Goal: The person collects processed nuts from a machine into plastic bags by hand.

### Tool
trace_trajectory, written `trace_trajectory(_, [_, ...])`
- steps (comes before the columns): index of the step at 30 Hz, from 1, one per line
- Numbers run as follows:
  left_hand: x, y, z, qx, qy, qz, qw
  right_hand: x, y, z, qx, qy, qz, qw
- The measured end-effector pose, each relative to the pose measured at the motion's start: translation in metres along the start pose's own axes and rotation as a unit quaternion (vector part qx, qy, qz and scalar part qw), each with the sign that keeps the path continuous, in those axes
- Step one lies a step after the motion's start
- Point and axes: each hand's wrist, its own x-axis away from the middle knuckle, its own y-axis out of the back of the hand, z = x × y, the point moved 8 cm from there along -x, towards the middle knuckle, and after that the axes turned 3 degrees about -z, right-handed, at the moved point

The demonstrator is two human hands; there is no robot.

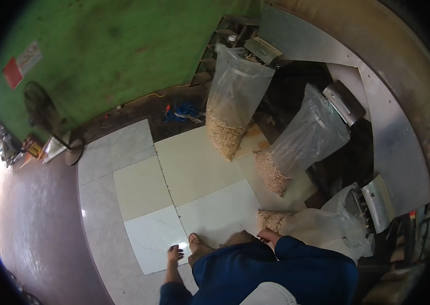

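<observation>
My left hand (175, 252) hangs over the pale floor tiles at my left side, its fingers loose and apart with nothing in them. My right hand (268, 235) is close to the lower end of the nearest clear plastic bag (316, 229), its fingers loosely bent and seemingly empty. That bag holds pale, chip-like pieces (271, 219) at its bottom and hangs from a metal spout (377, 202). Beyond it, a second bag (306, 137) and a third, taller bag (237, 86) hang from similar spouts, each partly filled with the same pieces.
A large metal machine (397, 127) curves along the right side. A standing fan (44, 109) is by the green wall (123, 46) at left. Blue tangled material (182, 112) lies near the wall. My foot (194, 239) rests on the floor tiles (149, 183).
</observation>
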Motion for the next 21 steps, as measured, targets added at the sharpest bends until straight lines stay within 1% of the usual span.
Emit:
trace_trajectory(2, [-0.033,0.035,-0.05,-0.133,0.021,-0.01,0.991,-0.018,0.004,0.07,0.031,0.17,-0.008,0.985])
trace_trajectory(3, [-0.052,0.049,-0.072,-0.149,0.025,-0.007,0.988,-0.016,0.012,0.101,0.029,0.206,-0.073,0.975])
trace_trajectory(4, [-0.072,0.069,-0.093,-0.187,0.045,-0.05,0.98,-0.013,0.021,0.136,0.027,0.24,-0.138,0.961])
trace_trajectory(5, [-0.089,0.084,-0.112,-0.223,0.062,-0.094,0.968,-0.012,0.028,0.159,0.0,0.225,-0.158,0.961])
trace_trajectory(6, [-0.106,0.084,-0.132,-0.238,0.065,-0.094,0.964,-0.012,0.036,0.183,-0.028,0.208,-0.179,0.961])
trace_trajectory(8, [-0.14,0.073,-0.178,-0.177,0.036,-0.113,0.977,-0.031,0.032,0.215,-0.056,0.191,-0.177,0.964])
trace_trajectory(9, [-0.155,0.053,-0.202,-0.153,0.039,-0.089,0.983,-0.056,0.023,0.225,-0.121,0.153,-0.111,0.975])
trace_trajectory(10, [-0.172,0.031,-0.228,-0.147,0.047,-0.076,0.985,-0.079,0.023,0.246,-0.184,0.121,-0.046,0.974])
trace_trajectory(11, [-0.191,0.008,-0.262,-0.15,0.028,-0.071,0.986,-0.097,0.038,0.27,-0.195,0.126,-0.047,0.972])
trace_trajectory(12, [-0.207,-0.017,-0.296,-0.151,0.012,-0.069,0.986,-0.11,0.05,0.291,-0.264,0.105,-0.024,0.959])
trace_trajectory(14, [-0.237,-0.073,-0.381,-0.119,-0.081,-0.043,0.989,-0.132,0.07,0.336,-0.389,0.058,0.036,0.919])
trace_trajectory(15, [-0.253,-0.107,-0.428,-0.123,-0.128,-0.018,0.984,-0.156,0.091,0.363,-0.387,0.06,0.036,0.919])
trace_trajectory(16, [-0.268,-0.14,-0.473,-0.129,-0.172,0.007,0.977,-0.192,0.113,0.388,-0.419,0.063,0.026,0.905])
trace_trajectory(17, [-0.267,-0.18,-0.525,-0.167,-0.221,0.017,0.961,-0.222,0.148,0.425,-0.366,0.136,0.002,0.921])
trace_trajectory(18, [-0.258,-0.225,-0.582,-0.194,-0.264,0.031,0.944,-0.244,0.189,0.466,-0.33,0.217,-0.022,0.919])
trace_trajectory(19, [-0.263,-0.266,-0.631,-0.217,-0.298,0.066,0.927,-0.219,0.249,0.517,-0.31,0.279,-0.083,0.905])
trace_trajectory(20, [-0.265,-0.308,-0.682,-0.233,-0.353,0.1,0.9,-0.187,0.31,0.552,-0.37,0.24,-0.177,0.88])
trace_trajectory(21, [-0.253,-0.35,-0.737,-0.254,-0.411,0.129,0.866,-0.182,0.371,0.597,-0.186,0.376,-0.33,0.846])
